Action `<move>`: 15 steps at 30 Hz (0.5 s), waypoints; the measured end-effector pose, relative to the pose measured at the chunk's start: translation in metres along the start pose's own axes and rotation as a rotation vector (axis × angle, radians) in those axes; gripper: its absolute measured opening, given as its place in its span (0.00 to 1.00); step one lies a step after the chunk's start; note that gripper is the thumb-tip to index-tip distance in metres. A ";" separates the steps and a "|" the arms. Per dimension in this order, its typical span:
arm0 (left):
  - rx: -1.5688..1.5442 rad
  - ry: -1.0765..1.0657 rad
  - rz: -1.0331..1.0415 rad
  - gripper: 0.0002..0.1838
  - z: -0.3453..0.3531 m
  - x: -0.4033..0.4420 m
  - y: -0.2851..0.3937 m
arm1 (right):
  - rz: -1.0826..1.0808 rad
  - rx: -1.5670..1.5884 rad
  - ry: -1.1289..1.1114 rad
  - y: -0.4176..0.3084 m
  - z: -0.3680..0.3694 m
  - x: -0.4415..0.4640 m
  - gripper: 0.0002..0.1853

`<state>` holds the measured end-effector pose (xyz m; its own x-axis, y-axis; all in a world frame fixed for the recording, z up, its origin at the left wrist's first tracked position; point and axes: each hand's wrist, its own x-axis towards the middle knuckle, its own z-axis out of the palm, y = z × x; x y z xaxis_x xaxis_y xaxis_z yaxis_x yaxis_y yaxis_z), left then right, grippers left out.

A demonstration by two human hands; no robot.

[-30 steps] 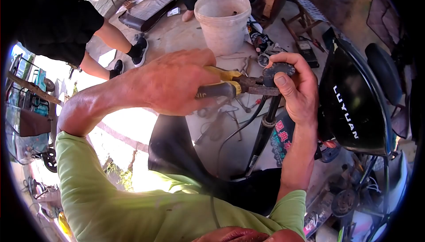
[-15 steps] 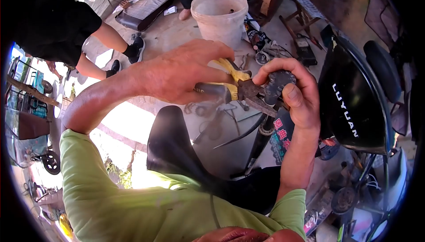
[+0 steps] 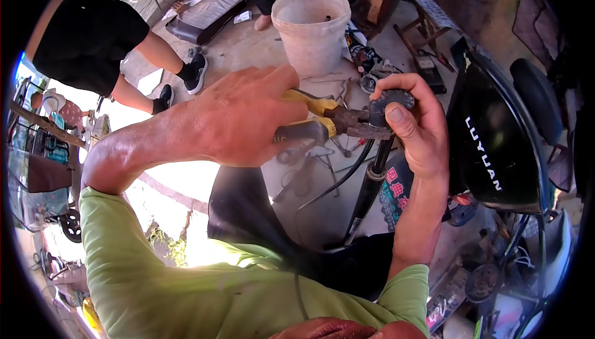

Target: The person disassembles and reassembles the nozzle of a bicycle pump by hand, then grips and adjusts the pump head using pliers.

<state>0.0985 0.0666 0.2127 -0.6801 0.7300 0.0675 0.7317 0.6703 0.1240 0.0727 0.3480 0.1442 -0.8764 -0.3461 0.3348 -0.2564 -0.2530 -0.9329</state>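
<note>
My left hand [image 3: 248,113] is wrapped around a pair of pliers [image 3: 322,119] with yellow and dark grey handles. Their rusty metal jaws meet the near side of a dark, knobbly-edged round part [image 3: 390,107]. That part is pinched between the thumb and curled fingers of my right hand [image 3: 421,122]. Directly below stands a black tube [image 3: 367,196] with a barcode label; whether the round part joins it is hidden. A thin black hose [image 3: 338,183] curves beside the tube.
A white bucket [image 3: 312,35] stands ahead, and loose tools and metal bits lie on the floor around it. At right is a black LUYUAN vehicle panel [image 3: 493,147]. Another person's legs [image 3: 158,54] are at upper left. Assorted parts [image 3: 480,280] crowd the lower right.
My left hand has shifted a little left and down, and the pliers have swung closer to level. My right hand still holds the round part in nearly the same place.
</note>
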 end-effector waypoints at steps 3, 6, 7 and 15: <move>-0.002 -0.008 -0.006 0.19 0.000 -0.003 -0.001 | -0.007 -0.014 0.019 -0.002 0.005 -0.002 0.20; -0.046 0.041 0.097 0.21 0.012 0.003 -0.019 | -0.035 -0.059 0.034 0.002 0.005 0.000 0.20; -0.080 0.061 0.147 0.22 0.017 0.006 -0.027 | -0.048 -0.045 -0.004 0.004 0.004 0.001 0.21; -0.195 0.020 0.289 0.25 0.015 0.018 -0.042 | -0.026 0.026 -0.123 0.005 -0.007 0.000 0.30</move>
<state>0.0562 0.0539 0.1940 -0.4479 0.8820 0.1466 0.8732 0.3962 0.2838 0.0685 0.3534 0.1388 -0.8125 -0.4468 0.3745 -0.2667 -0.2862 -0.9203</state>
